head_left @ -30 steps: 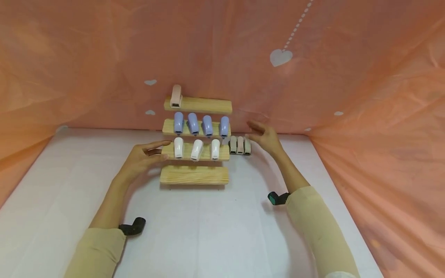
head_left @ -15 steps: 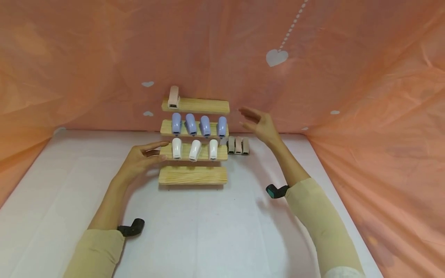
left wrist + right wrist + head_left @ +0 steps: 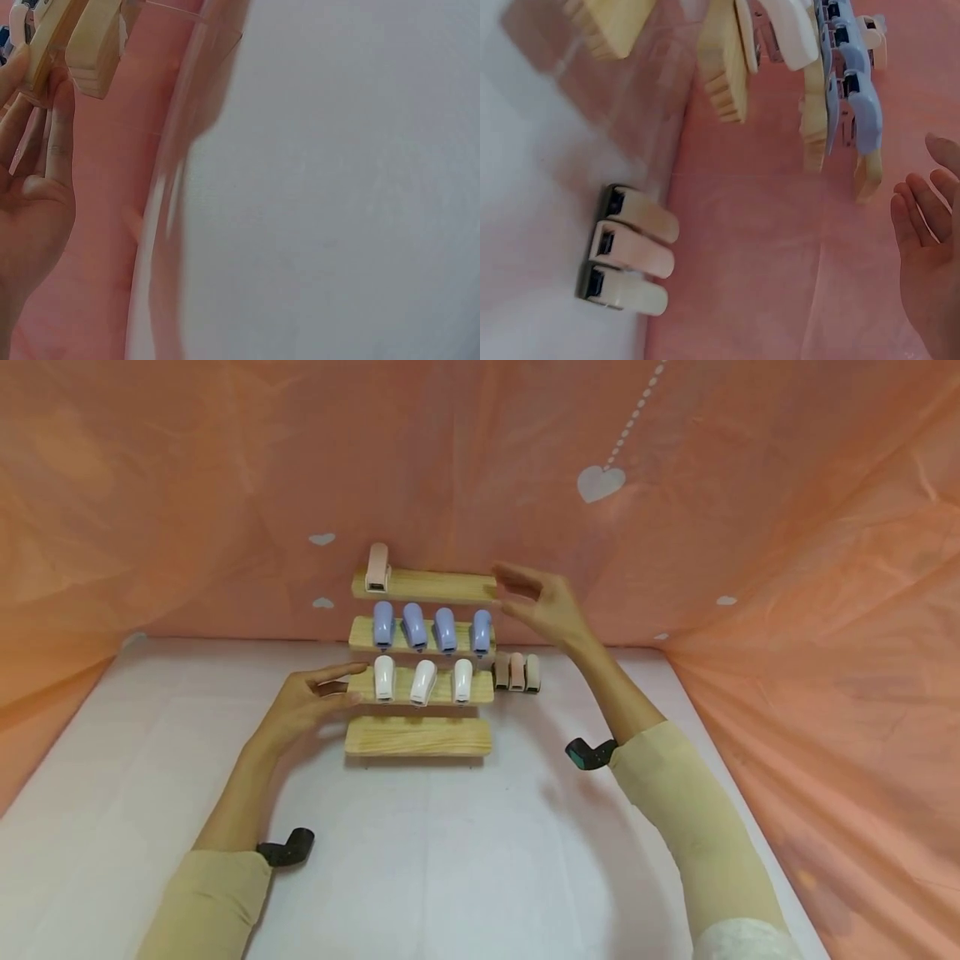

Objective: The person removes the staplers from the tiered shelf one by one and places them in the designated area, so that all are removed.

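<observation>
In the head view a stepped wooden rack has four shelves. My left hand (image 3: 300, 702) grips the left end of the third shelf (image 3: 483, 687); the left wrist view shows thumb and fingers on either side of the wood (image 3: 49, 56). White staplers (image 3: 384, 678) stand on that shelf, several lavender ones (image 3: 383, 625) on the second. One pink stapler (image 3: 378, 567) sits at the left of the top shelf (image 3: 438, 587). My right hand (image 3: 551, 610), fingers extended and nothing held, is beside that shelf's right end; the right wrist view shows the hand (image 3: 930, 262) apart from the rack.
Three staplers (image 3: 517, 672), one pink between two beige or grey ones, stand side by side on the white table (image 3: 450, 860), right of the rack. The bottom shelf (image 3: 417, 737) bears nothing. Orange-pink cloth (image 3: 450, 468) hangs behind and at both sides.
My right hand has moved up and left, from near the three table staplers to the top shelf's right end. The left hand stays at its shelf.
</observation>
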Motion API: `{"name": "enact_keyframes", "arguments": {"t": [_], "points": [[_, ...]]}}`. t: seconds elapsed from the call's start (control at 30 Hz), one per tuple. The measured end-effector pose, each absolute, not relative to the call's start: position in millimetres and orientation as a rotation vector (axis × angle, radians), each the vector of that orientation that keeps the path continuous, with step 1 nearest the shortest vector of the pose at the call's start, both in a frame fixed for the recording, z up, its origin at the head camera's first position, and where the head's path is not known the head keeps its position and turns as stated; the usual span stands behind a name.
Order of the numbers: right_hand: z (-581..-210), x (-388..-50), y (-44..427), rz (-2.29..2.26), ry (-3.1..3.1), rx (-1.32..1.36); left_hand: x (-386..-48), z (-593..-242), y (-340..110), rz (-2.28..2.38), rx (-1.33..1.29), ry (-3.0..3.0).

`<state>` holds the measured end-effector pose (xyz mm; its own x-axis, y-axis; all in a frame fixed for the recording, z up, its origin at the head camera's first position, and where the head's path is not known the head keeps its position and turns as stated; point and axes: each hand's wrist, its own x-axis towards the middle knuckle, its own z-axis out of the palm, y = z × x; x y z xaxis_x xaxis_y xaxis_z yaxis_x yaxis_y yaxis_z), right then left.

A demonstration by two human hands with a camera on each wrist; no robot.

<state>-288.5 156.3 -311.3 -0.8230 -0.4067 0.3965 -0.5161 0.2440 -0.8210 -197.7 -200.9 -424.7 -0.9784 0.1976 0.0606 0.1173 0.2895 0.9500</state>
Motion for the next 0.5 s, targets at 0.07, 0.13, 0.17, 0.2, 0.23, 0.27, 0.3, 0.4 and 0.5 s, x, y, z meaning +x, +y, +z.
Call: {"name": "enact_keyframes", "arguments": {"t": [0.07, 0.13, 0.17, 0.2, 0.23, 0.27, 0.3, 0.4, 0.5], "points": [[-310, -292, 150, 1.655, -2.412, 0.903, -197, -426, -201, 1.837, 0.313, 2.441], [-309, -295, 143, 1.664, -2.417, 0.926, -197, -428, -201, 1.863, 0.321, 2.417], [-309, -296, 138, 1.671, -2.418, 0.935, -197, -429, -201, 1.874, 0.324, 2.408], [-308, -297, 134, 1.684, -2.417, 0.944, -197, -430, -202, 1.88, 0.324, 2.406], [-308, -298, 130, 1.693, -2.416, 0.957, -197, -431, -202, 1.907, 0.334, 2.385], [-307, -300, 127, 1.699, -2.411, 0.971, -198, -431, -202, 1.915, 0.337, 2.387], [-307, -300, 123, 1.697, -2.407, 0.986, -198, -432, -202, 1.92, 0.338, 2.386], [-305, -302, 116, 1.702, -2.394, 1.021, -199, -433, -202, 1.95, 0.355, 2.358], [-303, -302, 109, 1.704, -2.397, 1.049, -201, -433, -201, 1.942, 0.357, 2.349]]}}
